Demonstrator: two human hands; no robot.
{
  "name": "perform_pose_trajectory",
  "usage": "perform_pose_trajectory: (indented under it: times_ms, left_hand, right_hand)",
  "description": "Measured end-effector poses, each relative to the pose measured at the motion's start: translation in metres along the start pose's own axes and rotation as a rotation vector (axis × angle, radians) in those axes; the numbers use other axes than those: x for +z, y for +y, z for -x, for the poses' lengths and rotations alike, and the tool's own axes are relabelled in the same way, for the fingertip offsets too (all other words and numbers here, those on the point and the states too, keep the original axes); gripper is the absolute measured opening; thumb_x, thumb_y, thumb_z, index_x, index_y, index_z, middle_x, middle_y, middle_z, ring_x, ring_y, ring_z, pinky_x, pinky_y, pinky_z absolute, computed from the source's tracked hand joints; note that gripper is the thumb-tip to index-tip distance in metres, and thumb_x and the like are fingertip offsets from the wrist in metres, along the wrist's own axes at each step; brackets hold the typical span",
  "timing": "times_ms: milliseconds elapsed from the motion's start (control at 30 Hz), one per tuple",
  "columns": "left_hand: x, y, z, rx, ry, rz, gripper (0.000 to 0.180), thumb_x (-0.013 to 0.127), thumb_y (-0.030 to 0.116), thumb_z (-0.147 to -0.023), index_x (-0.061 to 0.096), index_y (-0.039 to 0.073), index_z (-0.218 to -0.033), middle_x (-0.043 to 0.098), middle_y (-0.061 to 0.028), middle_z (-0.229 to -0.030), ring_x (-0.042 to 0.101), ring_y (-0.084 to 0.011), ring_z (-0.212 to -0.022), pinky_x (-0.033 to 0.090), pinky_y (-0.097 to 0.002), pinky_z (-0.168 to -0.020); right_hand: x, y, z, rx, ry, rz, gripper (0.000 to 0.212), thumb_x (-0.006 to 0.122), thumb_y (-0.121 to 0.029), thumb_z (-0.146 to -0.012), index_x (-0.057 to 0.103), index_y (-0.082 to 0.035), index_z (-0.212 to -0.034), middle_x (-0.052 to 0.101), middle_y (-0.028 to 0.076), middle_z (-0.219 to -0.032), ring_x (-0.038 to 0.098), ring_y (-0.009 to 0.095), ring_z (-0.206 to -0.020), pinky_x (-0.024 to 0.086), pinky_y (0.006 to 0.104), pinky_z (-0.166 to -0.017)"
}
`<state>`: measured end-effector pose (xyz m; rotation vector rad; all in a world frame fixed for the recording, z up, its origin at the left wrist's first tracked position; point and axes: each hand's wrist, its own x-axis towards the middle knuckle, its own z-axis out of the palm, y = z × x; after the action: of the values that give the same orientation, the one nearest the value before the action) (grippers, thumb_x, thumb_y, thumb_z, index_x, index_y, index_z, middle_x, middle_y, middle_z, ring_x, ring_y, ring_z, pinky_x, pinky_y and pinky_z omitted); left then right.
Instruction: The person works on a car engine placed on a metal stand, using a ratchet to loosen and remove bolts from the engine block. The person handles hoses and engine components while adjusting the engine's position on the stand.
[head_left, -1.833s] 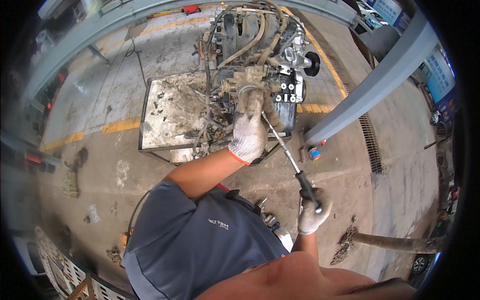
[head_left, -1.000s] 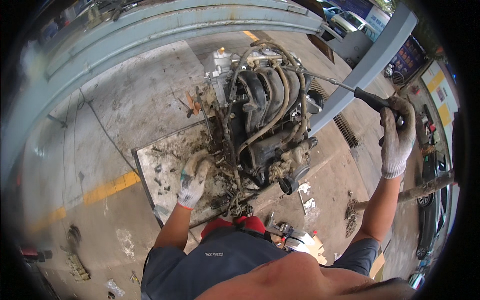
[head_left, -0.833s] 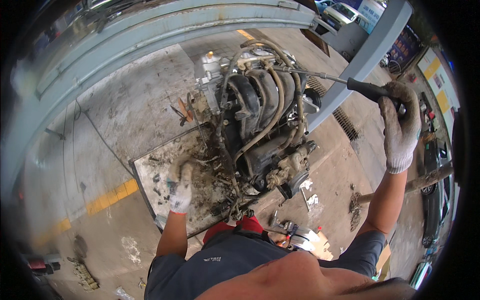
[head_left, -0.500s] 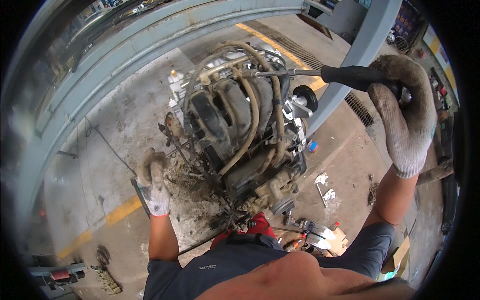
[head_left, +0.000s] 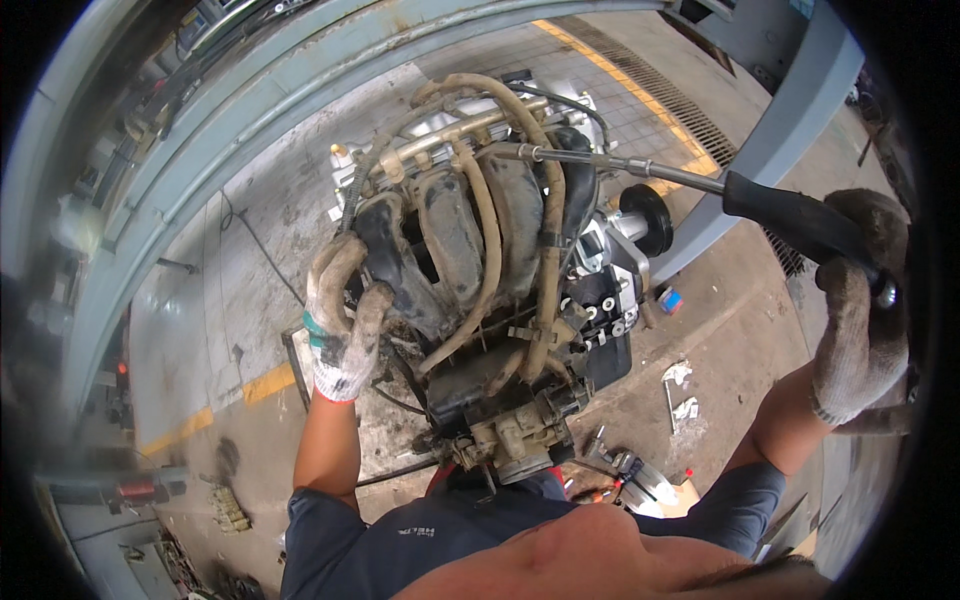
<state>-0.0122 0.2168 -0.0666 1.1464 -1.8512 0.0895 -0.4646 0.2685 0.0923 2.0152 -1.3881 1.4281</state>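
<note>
A dirty car engine (head_left: 430, 310) with a ribbed black intake manifold (head_left: 450, 220) and tan hoses (head_left: 553, 240) stands before me. My right hand (head_left: 865, 300), in a soiled knit glove, is wrapped around the black handle of a socket driver (head_left: 790, 210). Its long jointed metal shaft stretches left over the engine, and the tip comes in among the hoses near a metal rail (head_left: 450, 140). At the manifold's left side is my gloved left hand (head_left: 345, 315), its fingers bent and the thumb apart from them. Whether those fingertips touch the manifold is unclear.
A blue-grey metal beam (head_left: 330, 65) curves across the far side, and a post (head_left: 750, 150) rises at the right. A floor grate (head_left: 660, 90) runs beside a yellow line. Tools and a bottle (head_left: 630, 480) lie on the floor near my body. A small blue box (head_left: 670, 298) sits right of the engine.
My left hand has moved up and right to the manifold's side. My right hand has shifted right and down with the socket driver, whose shaft now slopes more. The view has shifted too.
</note>
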Motion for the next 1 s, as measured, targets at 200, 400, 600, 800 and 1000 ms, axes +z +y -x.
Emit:
perform_pose_trajectory:
  times_ms: [200,400,600,800,1000]
  left_hand:
    - [-0.005,-0.001,0.008,-0.034,-0.015,0.037,0.049,0.074,0.023,-0.099,0.060,0.002,-0.141,0.061,-0.0245,-0.140,0.061,-0.0408,-0.129,0.052,-0.0494,-0.109]
    - [0.007,0.070,-0.016,0.271,-0.240,-0.343,0.071,0.081,0.056,-0.080,0.067,0.013,-0.135,0.061,-0.0119,-0.130,0.057,-0.0330,-0.128,0.043,-0.0570,-0.117]
    - [0.036,0.087,-0.018,0.332,-0.249,-0.471,0.065,0.083,0.020,-0.076,0.068,0.016,-0.139,0.054,-0.0124,-0.116,0.056,-0.0333,-0.114,0.050,-0.0550,-0.108]
    - [0.027,0.098,-0.028,0.322,-0.382,-0.585,0.044,0.065,0.014,-0.094,0.068,0.005,-0.137,0.047,0.0012,-0.065,0.055,-0.0156,-0.056,0.058,-0.0377,-0.093]
    - [-0.020,0.093,-0.079,0.167,-0.045,-0.464,0.023,0.068,0.021,-0.102,0.072,0.012,-0.123,0.071,-0.0066,-0.082,0.069,-0.0218,-0.067,0.057,-0.0391,-0.060]
  right_hand:
    - [-0.007,0.024,-0.004,-0.005,0.007,-0.009,0.043,0.087,-0.021,-0.093,0.075,0.001,-0.128,0.079,0.017,-0.113,0.076,0.021,-0.089,0.060,0.0264,-0.074]
    - [-0.011,0.030,-0.001,0.124,0.109,0.073,0.034,0.077,-0.016,-0.098,0.075,0.003,-0.126,0.079,0.014,-0.110,0.071,0.015,-0.080,0.050,0.0209,-0.059]
    - [-0.022,0.034,0.001,0.059,0.052,-0.117,0.036,0.076,-0.016,-0.096,0.074,0.007,-0.125,0.076,0.018,-0.116,0.072,0.019,-0.088,0.053,0.0254,-0.070]
    - [-0.025,0.035,0.016,0.048,0.024,-0.192,0.042,0.079,-0.017,-0.095,0.072,0.009,-0.127,0.075,0.020,-0.118,0.072,0.023,-0.100,0.056,0.0297,-0.083]
    - [-0.028,0.042,0.022,0.064,-0.042,-0.175,0.044,0.082,-0.018,-0.095,0.071,0.007,-0.128,0.075,0.019,-0.118,0.072,0.021,-0.100,0.055,0.0274,-0.082]
